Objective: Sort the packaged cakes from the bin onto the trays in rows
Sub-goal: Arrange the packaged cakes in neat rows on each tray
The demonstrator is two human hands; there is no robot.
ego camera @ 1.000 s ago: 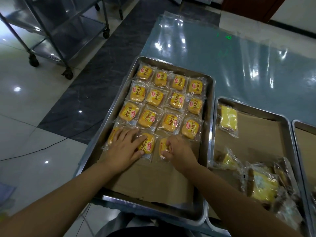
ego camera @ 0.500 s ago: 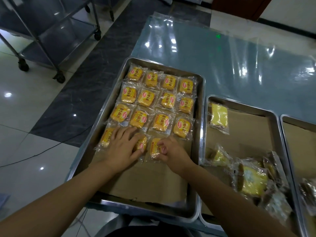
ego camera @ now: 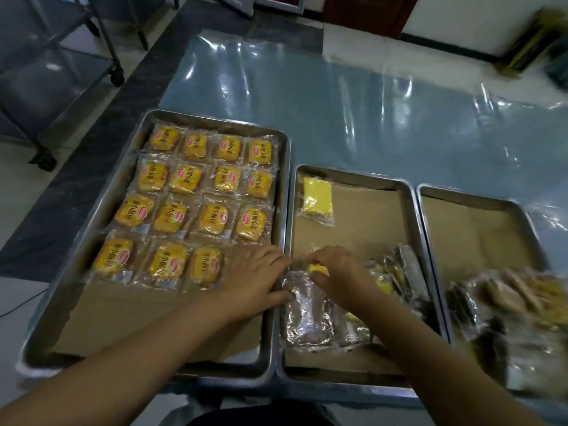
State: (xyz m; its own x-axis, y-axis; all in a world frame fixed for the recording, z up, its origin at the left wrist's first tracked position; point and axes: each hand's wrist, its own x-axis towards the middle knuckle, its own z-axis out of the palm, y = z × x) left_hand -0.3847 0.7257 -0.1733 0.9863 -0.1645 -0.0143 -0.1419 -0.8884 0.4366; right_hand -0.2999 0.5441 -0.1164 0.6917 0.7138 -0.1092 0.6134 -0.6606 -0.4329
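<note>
Over the rim between the left tray point(ego camera: 153, 318) and the middle tray point(ego camera: 353, 176), the right hand point(ego camera: 335, 272) pinches a yellow packaged cake point(ego camera: 318, 267) by its wrapper. The left hand point(ego camera: 255, 281) has its fingers gathered at the wrapper's edge, though I cannot tell whether they grip. Slick film could slip free during the carry, or the cake could land crooked in the nearest row's open slot and shove the neighbouring cake point(ego camera: 205, 265).

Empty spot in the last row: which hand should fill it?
Probably the right hand: its fingers pinch a yellow cake just beside that spot, while the left hand lies over it.
</note>
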